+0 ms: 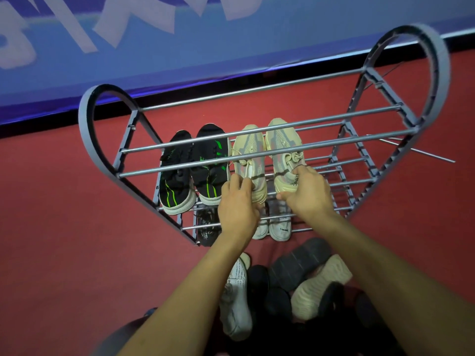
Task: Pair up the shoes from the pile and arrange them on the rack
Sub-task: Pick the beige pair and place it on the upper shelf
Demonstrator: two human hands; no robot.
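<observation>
Grey metal rails make up the shoe rack (257, 147), which stands on a red floor (64, 214) against a blue banner (180, 47) with pale lettering. On a middle tier sit two pairs, toes pointing toward the banner – a black pair with green stripes at the left, made up of the left black sneaker (176, 176) and the right black sneaker (212, 163), and just beside it a cream pair. The left hand (237, 204) has its fingers curled around the heel of the left cream sneaker (249, 155), gripping it from behind. The right hand (307, 192) is closed on the heel of the right cream sneaker (284, 152), thumb under the sole edge and fingers over the collar. Both cream shoes lie flat on the rails, side by side and touching or nearly so.

On the lowest tier, partly hidden by the hands and rails, a black shoe with white print (207, 227) lies at the left and a white pair (279, 226) at the right. Nearer the camera, on the floor between the forearms, is the pile (288, 286) – a white sneaker (236, 301), a dark grey ridged sole turned up (299, 258), a beige ridged sole (318, 286) and several black shoes too dark to tell apart. A loose thin metal rod (416, 150) sticks out past the rack's right end frame
</observation>
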